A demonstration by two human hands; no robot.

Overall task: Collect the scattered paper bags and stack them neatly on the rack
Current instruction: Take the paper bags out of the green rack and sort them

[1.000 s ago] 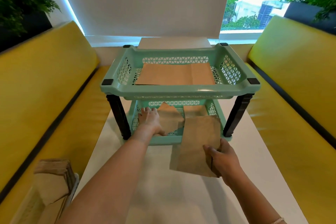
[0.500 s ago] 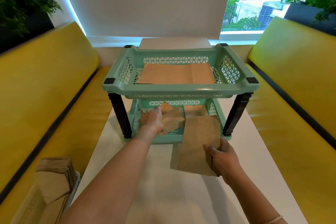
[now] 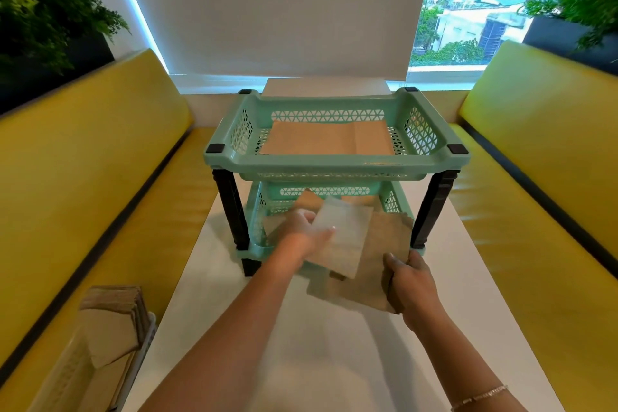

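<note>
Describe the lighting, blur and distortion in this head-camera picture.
Head view: backlit by the window, with a blue-white glow along the blind's edge; the paper bag gripped by the left hand is motion-blurred and washed pale, while the bag held by the right hand stays sharper; wide-angle bending curves the yellow benches; soft arm shadows fall on the white table.

Left hand point(image 3: 306, 231), bag point(image 3: 341, 237) out of lower tier
</note>
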